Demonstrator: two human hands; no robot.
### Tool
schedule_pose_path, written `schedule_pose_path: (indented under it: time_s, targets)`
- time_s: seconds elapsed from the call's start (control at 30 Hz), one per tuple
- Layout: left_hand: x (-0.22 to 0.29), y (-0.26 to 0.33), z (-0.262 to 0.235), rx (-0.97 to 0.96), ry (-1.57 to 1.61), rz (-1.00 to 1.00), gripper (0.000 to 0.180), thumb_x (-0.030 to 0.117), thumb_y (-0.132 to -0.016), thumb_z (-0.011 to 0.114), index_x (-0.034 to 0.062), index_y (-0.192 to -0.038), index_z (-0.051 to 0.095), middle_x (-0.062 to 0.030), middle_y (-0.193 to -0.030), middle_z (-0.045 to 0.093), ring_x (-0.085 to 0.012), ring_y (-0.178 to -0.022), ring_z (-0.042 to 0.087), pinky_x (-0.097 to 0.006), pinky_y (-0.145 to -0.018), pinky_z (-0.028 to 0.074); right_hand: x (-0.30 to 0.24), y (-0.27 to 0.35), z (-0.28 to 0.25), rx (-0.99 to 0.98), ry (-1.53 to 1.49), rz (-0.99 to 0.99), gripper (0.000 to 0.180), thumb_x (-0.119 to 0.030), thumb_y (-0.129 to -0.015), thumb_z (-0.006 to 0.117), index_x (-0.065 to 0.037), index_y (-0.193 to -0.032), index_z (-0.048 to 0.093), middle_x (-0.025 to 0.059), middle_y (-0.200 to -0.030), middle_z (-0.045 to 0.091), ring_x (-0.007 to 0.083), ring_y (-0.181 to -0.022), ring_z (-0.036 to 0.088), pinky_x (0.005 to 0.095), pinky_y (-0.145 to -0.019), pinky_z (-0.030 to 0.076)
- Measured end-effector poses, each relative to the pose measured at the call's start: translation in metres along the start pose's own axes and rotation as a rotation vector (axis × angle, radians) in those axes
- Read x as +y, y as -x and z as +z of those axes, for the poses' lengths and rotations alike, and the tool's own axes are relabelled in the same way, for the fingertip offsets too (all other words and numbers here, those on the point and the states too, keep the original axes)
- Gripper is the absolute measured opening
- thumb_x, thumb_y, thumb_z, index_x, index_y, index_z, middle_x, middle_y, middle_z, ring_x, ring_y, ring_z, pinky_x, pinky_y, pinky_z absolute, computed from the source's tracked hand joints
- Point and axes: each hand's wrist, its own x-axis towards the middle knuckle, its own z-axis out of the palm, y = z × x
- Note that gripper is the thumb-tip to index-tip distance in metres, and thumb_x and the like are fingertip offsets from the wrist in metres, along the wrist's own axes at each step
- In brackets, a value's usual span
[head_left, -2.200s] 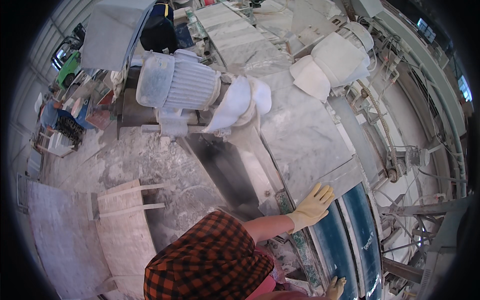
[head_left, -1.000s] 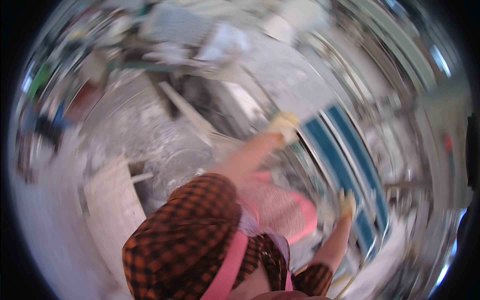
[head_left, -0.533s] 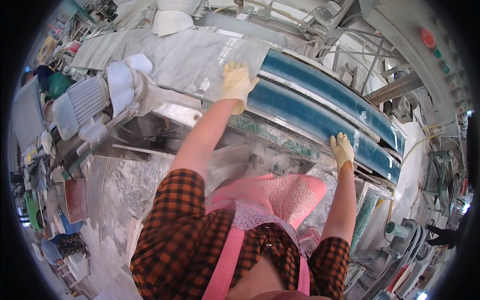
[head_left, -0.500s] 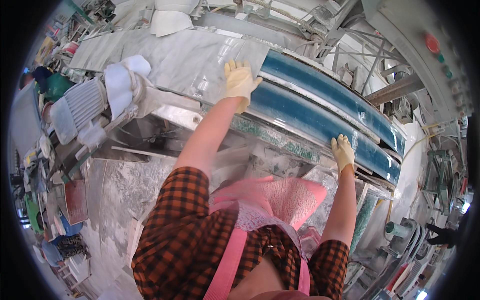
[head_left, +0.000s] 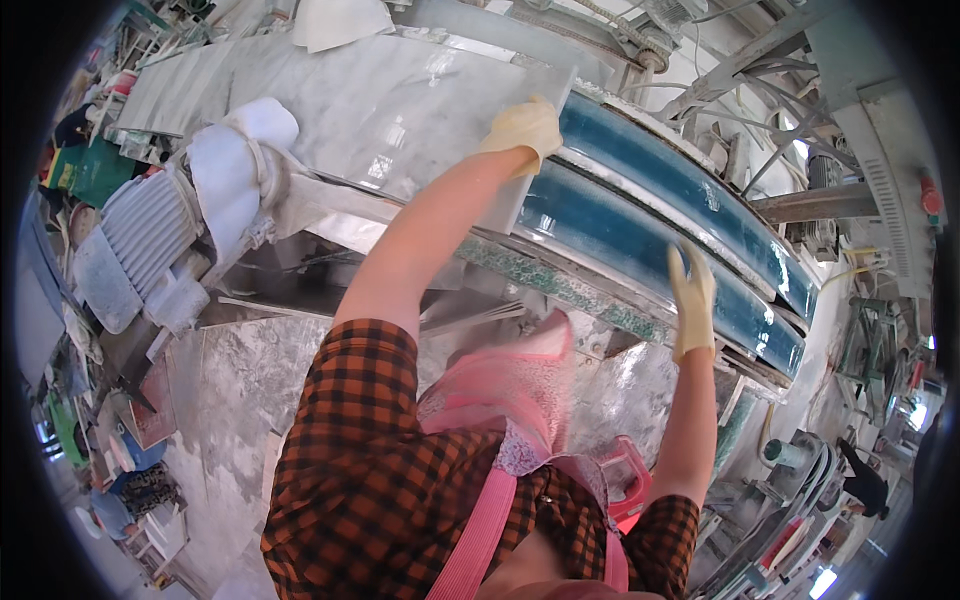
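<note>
A grey-white polished marble slab (head_left: 345, 110) lies along the far bench, its right end over the blue strips. At that right end is my left hand (head_left: 522, 132) in a pale yellow glove. Its fingers are bent around the slab's edge, and their tips are partly hidden. Further right, my gloved right hand (head_left: 692, 300) is at the nearer blue strip (head_left: 640, 225), with nothing in it and its fingers apart. I cannot tell whether it touches the strip. A second blue strip (head_left: 690, 180) runs parallel behind it, past a pale, dusty gap.
A dusty ribbed motor (head_left: 150, 225) stands left of the bench, with a white cover (head_left: 230, 165) beside it. A metal beam (head_left: 820, 203) and a machine panel with a red button (head_left: 931, 196) are at the far right. A person (head_left: 862, 480) is at the right rim.
My left hand has gone from lying flat near the slab's end to bending around its edge. The slab's end reaches further right. My right hand's fingers have spread and shifted slightly.
</note>
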Motion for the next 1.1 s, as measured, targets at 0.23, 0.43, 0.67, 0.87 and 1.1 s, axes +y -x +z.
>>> schedule_pose_path:
  time_s: [0.23,0.43,0.67,0.87,1.1]
  targets:
    - [-0.017,0.007,-0.04,-0.078,0.22,-0.029,0.044,0.029,-0.087,0.05,-0.0023,-0.115,0.06,-0.0254,-0.115,0.063,-0.0393,-0.108,0.061,-0.046,-0.091,0.047,-0.214,-0.017,0.125,-0.636,-1.055,0.065,0.062,-0.027,-0.085,0.065,0.008,-0.133,0.047,0.0246,-0.126,0.059,0.0307,-0.114,0.06,0.0368,-0.094,0.047]
    - [-0.064,0.007,-0.022,0.101,0.578,-0.069,0.06,0.046,-0.085,0.059,0.0029,-0.127,0.057,-0.0233,-0.133,0.054,-0.0349,-0.125,0.051,-0.047,-0.101,0.039,-0.199,-0.028,0.141,-0.305,-0.808,0.17,0.036,-0.016,-0.082,0.065,0.008,-0.108,0.064,0.0181,-0.095,0.07,0.0259,-0.086,0.068,0.0356,-0.076,0.052]
    - [-0.063,0.013,0.008,0.383,-0.289,-0.253,0.086,0.049,-0.077,0.071,0.0077,-0.145,0.037,-0.0192,-0.141,0.046,-0.0368,-0.134,0.036,-0.051,-0.108,0.028,-0.146,-0.047,0.093,-0.164,-0.099,-0.219,0.043,-0.017,-0.077,0.061,-0.005,-0.119,0.059,0.0246,-0.094,0.067,0.04,-0.09,0.065,0.0473,-0.079,0.051]
    - [-0.048,-0.018,0.007,0.211,-0.352,-0.274,0.069,0.034,-0.076,0.075,0.0033,-0.13,0.046,-0.0208,-0.124,0.057,-0.0405,-0.115,0.056,-0.048,-0.096,0.047,-0.158,-0.029,0.091,-0.159,0.059,-0.104,0.048,-0.014,-0.083,0.051,-0.016,-0.13,0.047,0.021,-0.089,0.068,0.0407,-0.085,0.065,0.0519,-0.075,0.05]
    - [-0.056,-0.018,-0.03,0.09,-0.127,-0.097,0.039,0.011,-0.088,0.043,-0.0062,-0.122,0.052,-0.0327,-0.111,0.062,-0.0414,-0.104,0.062,-0.047,-0.09,0.05,-0.149,-0.035,0.081,-0.202,-0.034,-0.108,0.055,-0.021,-0.083,0.06,-0.017,-0.136,0.046,0.0215,-0.094,0.067,0.0415,-0.09,0.063,0.0505,-0.079,0.049]
